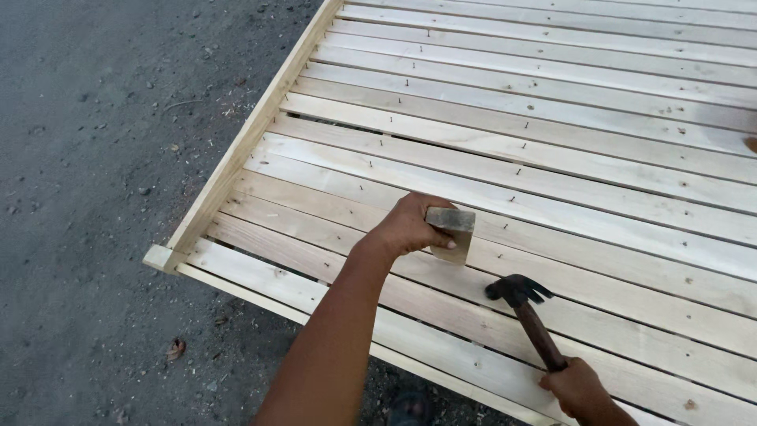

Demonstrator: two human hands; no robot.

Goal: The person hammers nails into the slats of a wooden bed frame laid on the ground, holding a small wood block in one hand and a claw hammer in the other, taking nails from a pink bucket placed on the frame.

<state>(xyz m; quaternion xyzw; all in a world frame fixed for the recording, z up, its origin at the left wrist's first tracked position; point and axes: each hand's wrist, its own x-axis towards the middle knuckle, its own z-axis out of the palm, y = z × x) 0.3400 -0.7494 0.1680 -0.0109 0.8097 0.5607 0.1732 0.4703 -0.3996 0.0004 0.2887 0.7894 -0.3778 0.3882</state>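
My left hand [406,225] grips a small wooden block [452,231] and holds it upright between two slats of a large pale wooden slatted panel [552,150]. My right hand [579,388] clutches the brown wooden handle of a claw hammer [527,314]. The hammer's dark head rests low over a slat just right of and below the block. Several small nails stand partly driven along the slats in two rows.
The panel lies flat on dark, gritty ground [95,197] strewn with small stones and a dry leaf [175,348]. A frame rail [244,142] runs along the panel's left edge. The panel's near corner [158,256] juts out at lower left.
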